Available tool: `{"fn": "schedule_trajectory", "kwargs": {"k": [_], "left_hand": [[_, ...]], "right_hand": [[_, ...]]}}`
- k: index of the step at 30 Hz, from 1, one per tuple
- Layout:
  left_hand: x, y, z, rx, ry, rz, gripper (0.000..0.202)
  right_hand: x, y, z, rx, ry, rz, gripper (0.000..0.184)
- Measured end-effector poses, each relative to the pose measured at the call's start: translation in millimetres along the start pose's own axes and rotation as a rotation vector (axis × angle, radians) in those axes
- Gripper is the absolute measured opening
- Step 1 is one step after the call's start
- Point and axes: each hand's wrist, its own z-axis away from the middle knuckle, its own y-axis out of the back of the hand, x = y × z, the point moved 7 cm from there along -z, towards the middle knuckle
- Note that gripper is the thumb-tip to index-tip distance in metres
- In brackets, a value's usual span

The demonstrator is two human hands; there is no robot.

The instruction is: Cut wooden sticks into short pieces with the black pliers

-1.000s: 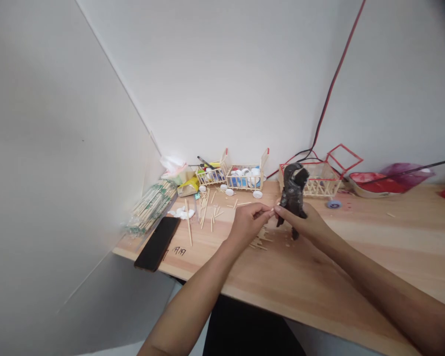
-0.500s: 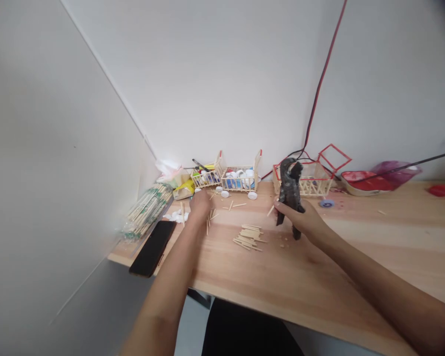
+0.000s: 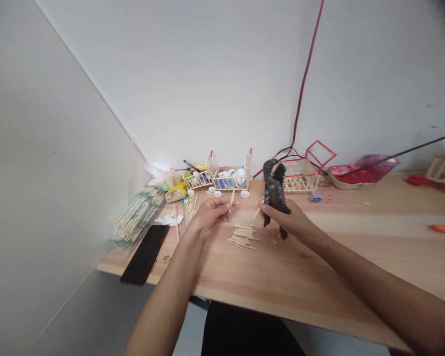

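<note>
My right hand (image 3: pixel 289 221) is closed round a dark pair of pliers (image 3: pixel 274 190) held upright over the wooden table (image 3: pixel 319 267), with a short stick (image 3: pixel 258 211) between thumb and finger. My left hand (image 3: pixel 209 213) pinches a thin wooden stick (image 3: pixel 232 196) that points up, just left of the pliers. A small pile of cut sticks (image 3: pixel 242 235) lies on the table below and between both hands.
A black phone (image 3: pixel 145 253) lies at the table's left edge beside a bag of skewers (image 3: pixel 137 215). Stick-built baskets with bottle caps (image 3: pixel 232 177) stand along the back wall, with a red-edged stick frame (image 3: pixel 304 170), a red cable (image 3: pixel 300 94) and a red dish (image 3: pixel 346 177).
My left hand reached to the loose sticks at the back left, then came back toward the pliers holding a stick. The view has shifted, so everything sits further left.
</note>
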Motion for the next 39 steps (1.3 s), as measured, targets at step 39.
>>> {"fn": "schedule_trajectory", "kwargs": {"k": [39], "left_hand": [[-19, -82.6, -8, -0.263, 0.005, 0.074, 0.037]], "right_hand": [[21, 8, -12, -0.006, -0.13, -0.503, 0.034]]}}
